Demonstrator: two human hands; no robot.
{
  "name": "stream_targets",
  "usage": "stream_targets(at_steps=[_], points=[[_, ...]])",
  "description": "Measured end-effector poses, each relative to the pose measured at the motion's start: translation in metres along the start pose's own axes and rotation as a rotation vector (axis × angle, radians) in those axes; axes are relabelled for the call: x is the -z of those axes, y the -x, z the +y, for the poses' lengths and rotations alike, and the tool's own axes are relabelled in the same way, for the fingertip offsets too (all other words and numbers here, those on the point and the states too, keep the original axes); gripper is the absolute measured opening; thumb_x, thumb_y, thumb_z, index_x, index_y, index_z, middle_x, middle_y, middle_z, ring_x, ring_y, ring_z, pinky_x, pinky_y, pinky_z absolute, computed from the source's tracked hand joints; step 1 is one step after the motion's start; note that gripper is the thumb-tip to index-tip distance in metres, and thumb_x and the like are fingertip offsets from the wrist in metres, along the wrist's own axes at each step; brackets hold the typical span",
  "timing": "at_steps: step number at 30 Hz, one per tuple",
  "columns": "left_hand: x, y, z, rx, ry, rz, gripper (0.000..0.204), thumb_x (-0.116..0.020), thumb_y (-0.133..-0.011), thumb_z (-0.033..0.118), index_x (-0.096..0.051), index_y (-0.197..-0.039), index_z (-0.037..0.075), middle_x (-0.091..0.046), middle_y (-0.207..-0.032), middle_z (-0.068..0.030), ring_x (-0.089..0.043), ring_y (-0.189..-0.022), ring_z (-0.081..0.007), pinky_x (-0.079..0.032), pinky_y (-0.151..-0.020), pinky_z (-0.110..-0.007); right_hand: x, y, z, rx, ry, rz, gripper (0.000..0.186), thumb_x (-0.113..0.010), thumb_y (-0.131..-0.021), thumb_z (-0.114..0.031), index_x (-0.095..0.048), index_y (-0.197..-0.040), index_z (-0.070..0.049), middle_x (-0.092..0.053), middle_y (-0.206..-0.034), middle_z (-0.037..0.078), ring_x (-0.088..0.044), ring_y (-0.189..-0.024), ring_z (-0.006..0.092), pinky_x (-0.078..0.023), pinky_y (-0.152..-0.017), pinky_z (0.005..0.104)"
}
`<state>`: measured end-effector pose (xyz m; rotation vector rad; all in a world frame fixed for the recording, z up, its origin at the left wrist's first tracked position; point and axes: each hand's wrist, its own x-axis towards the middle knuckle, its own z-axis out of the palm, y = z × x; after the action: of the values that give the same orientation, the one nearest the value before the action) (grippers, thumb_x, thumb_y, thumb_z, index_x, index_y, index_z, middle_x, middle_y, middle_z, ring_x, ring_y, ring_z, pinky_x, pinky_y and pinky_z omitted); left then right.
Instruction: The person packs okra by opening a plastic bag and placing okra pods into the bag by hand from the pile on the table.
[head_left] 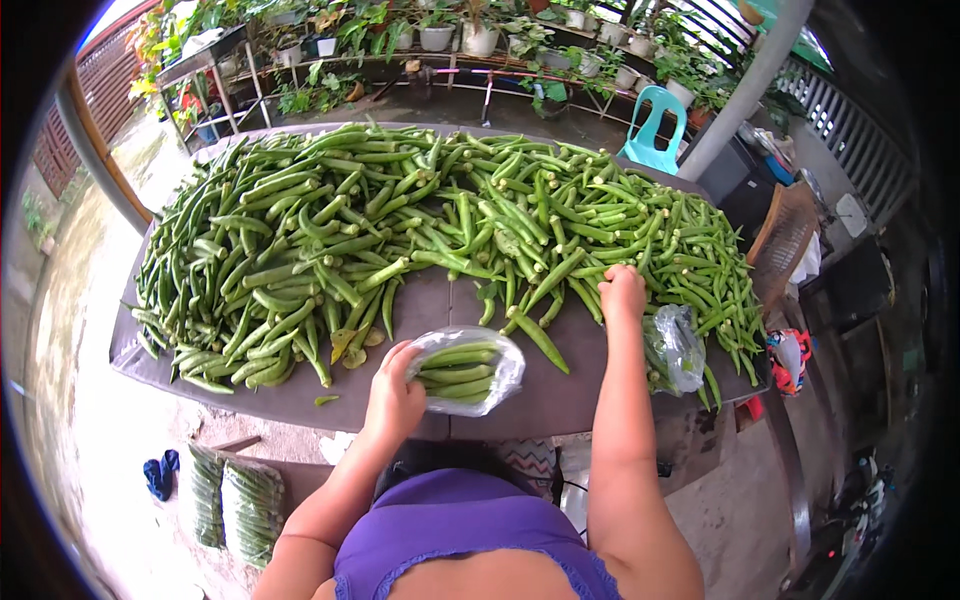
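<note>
I see my left hand (393, 398) gripping a clear plastic bag w/ green okra (465, 368) at the tabletop's (560, 400) near edge, right hand (622, 292) clenched on the big okra pile (400, 230).

You have one table (300, 400), one okra heap (400, 220) too many to count, two clear bags (465, 368) (678, 348) near its front edge, and one turquoise chair (652, 130) past its far edge.

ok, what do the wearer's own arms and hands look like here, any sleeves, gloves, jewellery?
Both arms come in bare from the lower edge: no sleeves, no gloves. The left hand and right hand show no rings, watch or bands that I can make out. The only clothing visible is a sleeveless purple top with a scalloped trim.
</note>
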<state>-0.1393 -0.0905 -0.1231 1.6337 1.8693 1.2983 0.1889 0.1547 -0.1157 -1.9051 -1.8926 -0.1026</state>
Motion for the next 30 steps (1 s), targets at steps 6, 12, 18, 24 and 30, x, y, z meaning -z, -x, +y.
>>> stream_targets(at_steps=[6,12,18,24,30], points=[[-0.008,-0.006,-0.002,-0.073,0.184,-0.029,0.052,-0.046,-0.072,-0.011,-0.059,-0.122,-0.004,-0.061,-0.126,-0.0253,-0.061,-0.112,-0.0461,-0.048,-0.101,-0.042,0.033,-0.004,-0.001,-0.117,-0.292,0.066,0.021,-0.068,-0.091,-0.013,-0.06,-0.109,-0.005,-0.071,-0.104,0.019,-0.067,-0.096,0.0393,-0.052,-0.085,0.046],[0.016,0.004,0.041,-0.044,-0.092,-0.169,0.049,-0.075,-0.074,0.017,-0.066,-0.121,0.008,-0.045,-0.147,-0.0169,-0.043,-0.131,-0.0434,-0.037,-0.107,-0.051,0.113,0.06,-0.074,-0.053,-1.231,-0.117,0.019,-0.062,-0.097,-0.007,-0.062,-0.114,-0.001,-0.069,-0.1,0.006,-0.065,-0.089,0.0114,-0.054,-0.08,0.0274],[0.013,0.034,0.021,-0.246,-0.463,-0.247,0.026,-0.084,-0.066,0.034,-0.078,-0.09,0.027,-0.037,-0.155,-0.0045,-0.022,-0.144,-0.0385,-0.01,-0.116,-0.056,0.111,0.135,-0.136,0.148,-1.467,-0.678,0.023,-0.065,-0.091,0.002,-0.058,-0.112,-0.001,-0.066,-0.103,0.007,-0.063,-0.095,0.0109,-0.052,-0.087,0.027],[0.005,0.061,0.0,-0.438,-0.449,-0.091,0.009,-0.077,-0.071,0.031,-0.07,-0.073,0.026,-0.05,-0.144,0.0024,-0.036,-0.137,-0.0301,-0.016,-0.112,-0.056,0.074,0.155,-0.109,0.149,-1.306,-0.754,0.023,-0.07,-0.084,0.008,-0.06,-0.104,-0.001,-0.064,-0.102,0.005,-0.063,-0.092,0.0099,-0.053,-0.081,0.026],[0.002,0.063,-0.01,-0.456,-0.46,-0.059,0.009,-0.075,-0.075,0.023,-0.07,-0.082,0.026,-0.062,-0.112,0.0128,-0.049,-0.12,-0.0169,-0.022,-0.106,-0.053,0.094,0.156,-0.086,0.053,-1.209,-0.738,0.022,-0.074,-0.084,0.006,-0.063,-0.102,0.001,-0.066,-0.101,0.006,-0.066,-0.089,0.0099,-0.055,-0.08,0.0246]])
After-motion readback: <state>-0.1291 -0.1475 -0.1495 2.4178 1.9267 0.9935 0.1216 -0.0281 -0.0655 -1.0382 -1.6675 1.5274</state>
